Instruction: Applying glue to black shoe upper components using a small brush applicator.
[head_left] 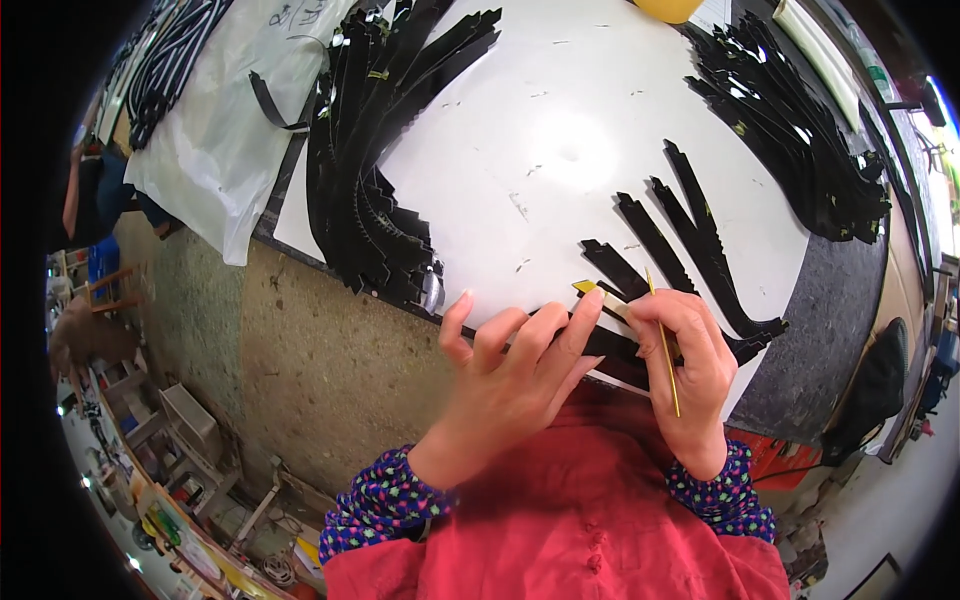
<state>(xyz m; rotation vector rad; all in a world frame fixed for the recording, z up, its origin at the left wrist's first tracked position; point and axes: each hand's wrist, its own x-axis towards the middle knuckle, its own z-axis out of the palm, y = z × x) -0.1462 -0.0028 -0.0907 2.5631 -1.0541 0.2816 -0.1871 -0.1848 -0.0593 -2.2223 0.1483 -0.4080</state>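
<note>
My right hand (690,350) pinches a thin gold-coloured stick (672,378), held upright like a pen; its working end is too small to make out. My left hand (530,350) is open, fingers spread, over the near edge of the white board (480,160). Its index fingertip rests by a small yellow piece (585,287) at the end of a black strip. Under and between my hands lie black strips with notched ends (622,352), partly hidden by my fingers. Beyond the right hand, several more black strips (655,240) fan out, apart from one another.
A thick bundle of black strips (350,190) hangs over the board's left edge. Another pile (790,140) lies at the far right. A yellow round object (668,8) sits at the far edge. White plastic sheeting (225,140) drapes at left, beside striped tubing (175,60).
</note>
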